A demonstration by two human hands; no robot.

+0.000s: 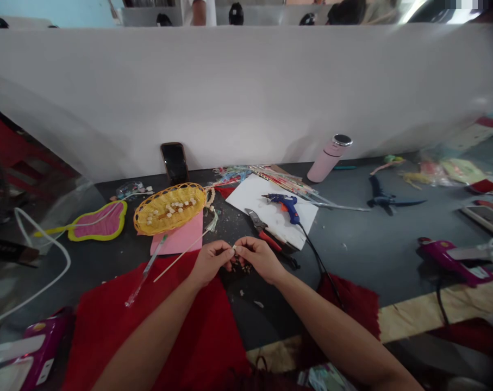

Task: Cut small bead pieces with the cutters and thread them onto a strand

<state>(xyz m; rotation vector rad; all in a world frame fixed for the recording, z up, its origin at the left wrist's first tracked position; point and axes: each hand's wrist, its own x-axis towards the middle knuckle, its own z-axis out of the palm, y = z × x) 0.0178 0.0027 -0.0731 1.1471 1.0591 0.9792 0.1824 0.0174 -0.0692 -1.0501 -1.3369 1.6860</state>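
Note:
My left hand [212,260] and my right hand [257,258] meet fingertip to fingertip near the middle of the dark table. Between their pinched fingers is a small whitish piece [235,248], too small to make out further. Brownish bits lie just under the fingers. Left of my left hand a thin wooden stick [176,263] slants over pink paper [194,234] and red cloth [219,326], with a pale tassel [212,221] at its upper end. Farther back, a yellow woven basket [158,213] holds several small whitish pieces.
Red-handled pliers [266,233] and a blue glue gun [286,205] lie right of centre, the gun on white paper [246,194]. Behind stand a phone [175,163] and a pink bottle [325,162] by a white partition [238,98]. A black cord runs past my right forearm.

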